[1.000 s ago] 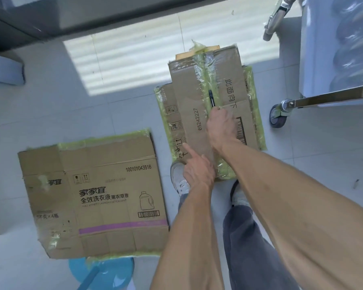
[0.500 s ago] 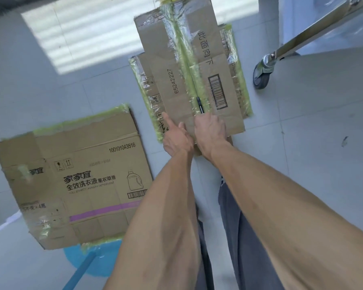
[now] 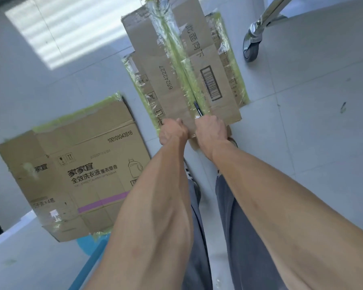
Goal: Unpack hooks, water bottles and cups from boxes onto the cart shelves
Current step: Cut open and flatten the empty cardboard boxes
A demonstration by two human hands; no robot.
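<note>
A tall cardboard box (image 3: pixel 168 65) sealed with green-tinted clear tape stands on the floor in front of me. My right hand (image 3: pixel 211 129) grips a thin black cutter (image 3: pixel 198 108) whose tip lies on the taped centre seam near the box's near edge. My left hand (image 3: pixel 172 130) rests curled on the near edge of the box, left of the seam. A second, wider cardboard box (image 3: pixel 71 168) with a detergent print sits to the left. The box contents are hidden.
A cart wheel (image 3: pixel 251 46) and a chrome cart frame bar (image 3: pixel 275 9) are at the upper right. A blue round object (image 3: pixel 88 243) pokes out under the left box. My grey-trousered legs (image 3: pixel 239 237) are below. Tiled floor lies to the right.
My right hand has drawn the cutter along the seam toward me, to the near end of the box. My left hand's pointing finger has curled in against the box edge.
</note>
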